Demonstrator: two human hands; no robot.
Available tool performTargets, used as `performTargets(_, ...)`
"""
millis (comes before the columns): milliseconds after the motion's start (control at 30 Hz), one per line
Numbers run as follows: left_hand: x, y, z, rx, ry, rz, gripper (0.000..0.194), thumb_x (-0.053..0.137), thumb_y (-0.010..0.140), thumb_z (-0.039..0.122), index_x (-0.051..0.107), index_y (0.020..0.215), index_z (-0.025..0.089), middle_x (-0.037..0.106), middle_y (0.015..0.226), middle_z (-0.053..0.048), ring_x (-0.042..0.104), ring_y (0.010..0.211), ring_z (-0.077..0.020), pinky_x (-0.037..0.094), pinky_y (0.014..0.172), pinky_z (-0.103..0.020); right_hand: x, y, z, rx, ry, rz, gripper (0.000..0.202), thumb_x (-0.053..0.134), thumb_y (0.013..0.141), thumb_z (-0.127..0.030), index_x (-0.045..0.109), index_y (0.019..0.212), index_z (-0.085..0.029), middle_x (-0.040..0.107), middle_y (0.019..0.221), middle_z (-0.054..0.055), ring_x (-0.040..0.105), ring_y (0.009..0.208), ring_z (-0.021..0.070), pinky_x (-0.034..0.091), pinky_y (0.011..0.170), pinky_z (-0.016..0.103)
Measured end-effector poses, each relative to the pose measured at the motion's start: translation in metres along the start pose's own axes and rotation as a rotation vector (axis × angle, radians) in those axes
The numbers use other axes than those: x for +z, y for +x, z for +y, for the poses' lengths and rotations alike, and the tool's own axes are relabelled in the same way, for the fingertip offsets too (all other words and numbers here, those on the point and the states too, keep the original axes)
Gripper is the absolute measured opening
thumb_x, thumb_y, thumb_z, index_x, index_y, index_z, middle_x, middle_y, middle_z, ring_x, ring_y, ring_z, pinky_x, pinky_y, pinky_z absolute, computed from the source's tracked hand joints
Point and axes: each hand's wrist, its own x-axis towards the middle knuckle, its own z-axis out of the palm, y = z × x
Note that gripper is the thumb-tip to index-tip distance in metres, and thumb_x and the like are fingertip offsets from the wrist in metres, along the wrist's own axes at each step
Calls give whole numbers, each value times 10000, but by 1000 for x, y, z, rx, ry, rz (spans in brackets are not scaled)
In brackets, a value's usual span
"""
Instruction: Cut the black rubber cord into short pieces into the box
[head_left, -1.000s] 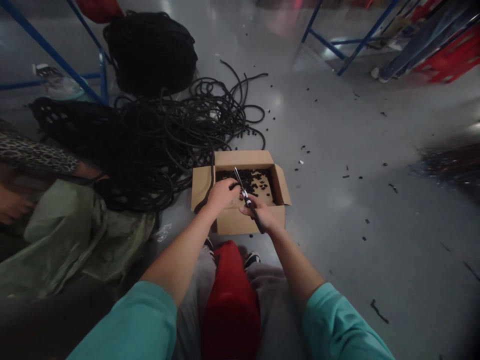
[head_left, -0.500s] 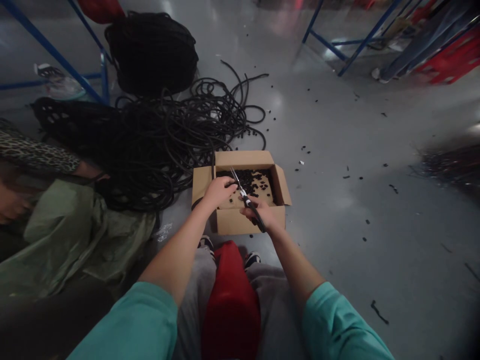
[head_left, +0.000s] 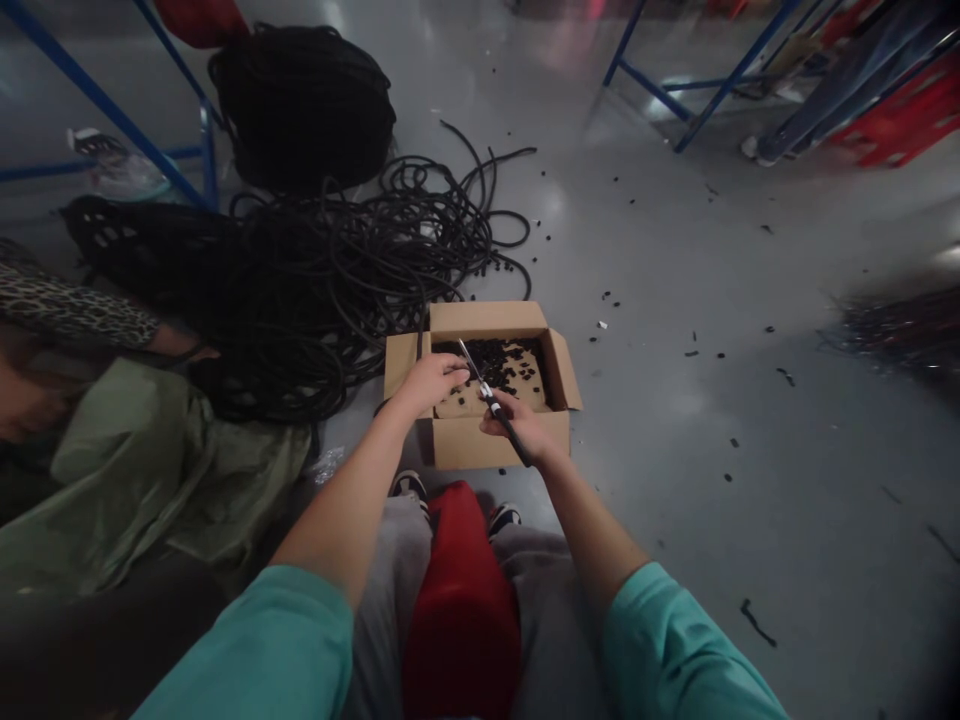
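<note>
Keeping the pinch close to the blades would steady the soft, round black cord [head_left: 421, 325], though the fingertips ought to sit safely behind the cutting line. The left hand [head_left: 429, 382] reaches over the brown cardboard box [head_left: 487, 445], thumb and fingers pinching the cord near its end. The right hand [head_left: 531, 422] has its fingers curled around the handles of the black-handled scissors [head_left: 504, 418], whose slim metal blades slant up towards the left hand. From where I stand, I can't tell whether the blades touch the cord or how far apart they are. Square blades to the cord, and a firm, even squeeze of the handles, should give a neat end; slack between pinch and blades could let it twist away. Working low over the open box looks sensible, since small offcuts scatter easily.

The cord looks matt, dark and bendy, running by the box's left flap beside a loose black tangle of cord [head_left: 360, 240] on the smooth grey floor [head_left: 637, 400]. Inside the box, many short black pieces [head_left: 517, 372] lie loosely, thicker towards the far side, with bare cardboard showing nearer the wearer. The box sits on the floor in front of the wearer's feet, its flaps folded outward.
</note>
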Motion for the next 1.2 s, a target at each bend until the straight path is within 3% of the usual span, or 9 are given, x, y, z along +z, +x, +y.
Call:
performTargets(133, 3, -2, 3, -84, -180, -156, 207, 521, 750, 231, 517, 574, 123, 490, 457, 30, 317, 321, -18, 228, 358, -163, -3, -1, -1, -23, 15, -43, 571, 695, 487, -258, 589, 1041, -170, 484, 673, -46, 461, 639, 93, 375, 623, 244)
performTargets(367, 0, -7, 10, -267, -452, -155, 252, 532, 785, 269, 451, 592, 129, 438, 412, 34, 252, 286, -1, 139, 311, -144, -4, -1, 1, -22, 31, -99, 544, 682, 515, -280, 601, 1039, -156, 465, 588, -53, 405, 499, 74, 318, 471, 223)
performTargets(700, 2, -5, 9, -303, -472, -156, 263, 521, 795, 267, 438, 583, 136, 421, 391, 37, 236, 273, 1, 130, 291, -135, -4, -1, 4, 26, 72, -106, 541, 643, 541, -261, 581, 1061, -123, 429, 466, -78, 391, 400, 75, 283, 404, 215)
performTargets(900, 1, -6, 6, -300, -484, -205, 232, 555, 764, 269, 473, 602, 125, 443, 425, 23, 266, 299, -1, 118, 294, -124, -7, -2, 7, -18, 188, -217, 530, 652, 529, -228, 576, 1049, -155, 518, 648, -24, 475, 552, 100, 359, 491, 230)
performTargets(1000, 2, -5, 3, -303, -478, -244, 232, 575, 750, 287, 503, 618, 110, 478, 465, -1, 295, 320, -4, 125, 294, -123, -9, -1, 6, -36, 140, -210, 526, 668, 514, -204, 587, 1033, -173, 539, 707, -8, 489, 638, 112, 376, 540, 229)
performTargets(1200, -1, -7, 9, -331, -511, -219, 248, 607, 729, 301, 484, 608, 122, 427, 424, 29, 278, 309, -3, 121, 296, -123, -10, -2, 2, -5, 86, -173, 502, 655, 522, -222, 597, 1018, -165, 485, 626, -44, 428, 482, 71, 322, 429, 207)
